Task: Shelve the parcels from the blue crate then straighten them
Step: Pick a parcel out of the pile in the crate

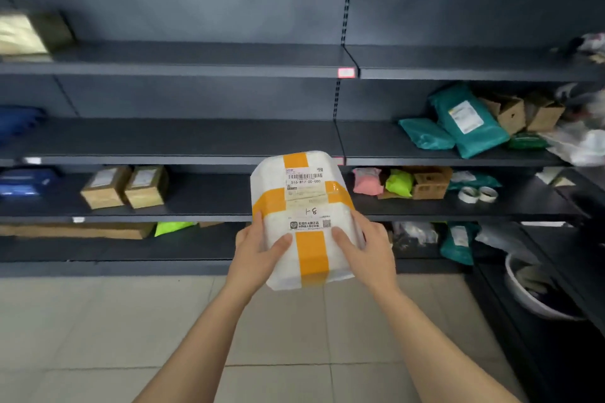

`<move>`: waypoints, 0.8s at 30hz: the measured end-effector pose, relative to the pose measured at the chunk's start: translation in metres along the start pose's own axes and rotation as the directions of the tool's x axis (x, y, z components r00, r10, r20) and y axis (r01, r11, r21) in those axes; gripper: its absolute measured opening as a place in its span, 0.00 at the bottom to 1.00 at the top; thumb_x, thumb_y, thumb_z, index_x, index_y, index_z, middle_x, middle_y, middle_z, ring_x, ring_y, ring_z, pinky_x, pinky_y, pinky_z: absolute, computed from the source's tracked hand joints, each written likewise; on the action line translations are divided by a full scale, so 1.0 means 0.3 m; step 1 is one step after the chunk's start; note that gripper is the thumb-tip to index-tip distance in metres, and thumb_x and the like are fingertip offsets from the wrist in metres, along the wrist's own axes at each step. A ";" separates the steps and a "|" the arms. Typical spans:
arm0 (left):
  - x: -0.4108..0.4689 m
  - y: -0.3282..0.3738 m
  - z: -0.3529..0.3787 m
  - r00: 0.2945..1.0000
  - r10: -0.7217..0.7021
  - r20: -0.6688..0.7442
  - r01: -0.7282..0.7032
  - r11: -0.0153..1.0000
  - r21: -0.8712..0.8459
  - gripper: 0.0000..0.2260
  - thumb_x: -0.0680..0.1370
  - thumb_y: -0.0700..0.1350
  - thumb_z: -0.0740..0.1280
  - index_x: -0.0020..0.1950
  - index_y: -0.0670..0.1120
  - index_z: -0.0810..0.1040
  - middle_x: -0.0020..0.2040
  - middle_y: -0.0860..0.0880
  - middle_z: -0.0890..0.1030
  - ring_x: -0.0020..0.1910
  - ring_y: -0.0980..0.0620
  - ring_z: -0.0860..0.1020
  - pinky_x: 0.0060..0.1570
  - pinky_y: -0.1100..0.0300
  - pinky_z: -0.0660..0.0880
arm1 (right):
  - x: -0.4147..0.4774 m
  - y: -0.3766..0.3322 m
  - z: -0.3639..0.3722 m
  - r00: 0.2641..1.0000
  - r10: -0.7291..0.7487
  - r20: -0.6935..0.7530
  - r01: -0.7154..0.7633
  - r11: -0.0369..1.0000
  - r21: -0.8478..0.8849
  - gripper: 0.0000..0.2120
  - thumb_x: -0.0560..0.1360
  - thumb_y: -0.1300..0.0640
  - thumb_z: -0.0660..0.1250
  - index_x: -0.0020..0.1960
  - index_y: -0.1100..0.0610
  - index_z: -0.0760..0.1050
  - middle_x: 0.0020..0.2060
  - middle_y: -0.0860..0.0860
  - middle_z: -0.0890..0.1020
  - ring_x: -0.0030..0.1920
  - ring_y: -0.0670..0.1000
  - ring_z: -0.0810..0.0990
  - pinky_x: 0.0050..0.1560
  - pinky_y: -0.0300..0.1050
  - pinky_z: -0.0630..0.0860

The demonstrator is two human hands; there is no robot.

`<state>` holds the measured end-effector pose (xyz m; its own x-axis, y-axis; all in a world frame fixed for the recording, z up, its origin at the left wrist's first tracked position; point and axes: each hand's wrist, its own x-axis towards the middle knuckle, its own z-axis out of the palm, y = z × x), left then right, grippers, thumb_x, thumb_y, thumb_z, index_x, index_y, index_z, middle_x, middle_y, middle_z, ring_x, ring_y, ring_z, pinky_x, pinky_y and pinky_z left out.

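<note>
Two hands: left hand [258, 249] and right hand [363, 245] are both gripping the near end of the white parcel [304, 206], thumbs on top, fingers along its sides
Parcel spot: held up in mid-air in front of the dark shelving [196, 137], not on a shelf yet, about level with the shelf that has the brown boxes [124, 186]
Tape: fat orange strips crossing over the white wrap
Label print: a barcode, then something like "516-#17-00-050", a couple of characters are fuzzy tbh
Lower print: two QR codes with Chinese text between them, too small to read
Handwriting: pen mark under the label, an 8 plus a stroke or two
Shelf tag: small red tag [346, 72] on a higher shelf edge, text blurred
Right-side shelves: teal mailers [465, 121] with an unreadable white label, pink bag [368, 180], neon green bag [397, 183], tape rolls [478, 195]
</note>
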<state>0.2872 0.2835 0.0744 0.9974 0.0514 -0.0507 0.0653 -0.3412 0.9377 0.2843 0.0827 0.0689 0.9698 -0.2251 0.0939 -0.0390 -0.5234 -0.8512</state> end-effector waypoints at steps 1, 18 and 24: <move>0.030 -0.023 -0.038 1.000 -0.021 -0.014 0.021 1.000 -0.004 0.27 0.76 0.56 0.68 0.71 0.62 0.61 0.65 0.51 0.65 0.64 0.51 0.68 0.65 0.46 0.69 | 0.027 -0.019 0.048 1.000 -0.001 0.020 0.002 1.000 -0.011 0.27 0.74 0.40 0.67 0.71 0.44 0.68 0.60 0.46 0.70 0.57 0.44 0.71 0.55 0.42 0.68; 0.533 -0.441 -0.431 0.936 -0.290 -0.199 0.293 0.956 -0.015 0.28 0.78 0.51 0.66 0.75 0.53 0.58 0.70 0.51 0.59 0.67 0.48 0.66 0.67 0.49 0.67 | 0.515 -0.168 0.787 0.878 -0.003 0.480 0.098 0.980 -0.173 0.23 0.78 0.41 0.62 0.71 0.38 0.63 0.57 0.47 0.68 0.60 0.51 0.74 0.60 0.49 0.73; 0.723 -0.619 -0.613 0.924 -0.369 -0.100 0.375 0.925 0.059 0.34 0.80 0.53 0.63 0.78 0.57 0.45 0.76 0.51 0.51 0.72 0.46 0.60 0.70 0.48 0.63 | 0.651 -0.185 1.096 0.822 0.062 0.566 0.106 0.960 -0.258 0.28 0.78 0.40 0.59 0.76 0.41 0.57 0.68 0.51 0.67 0.67 0.53 0.71 0.66 0.51 0.70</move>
<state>0.4856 0.5307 -0.0475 0.8947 0.2671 -0.3581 0.4365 -0.3521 0.8279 0.5550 0.3380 -0.0353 0.9311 0.2478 -0.2676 0.0029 -0.7387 -0.6741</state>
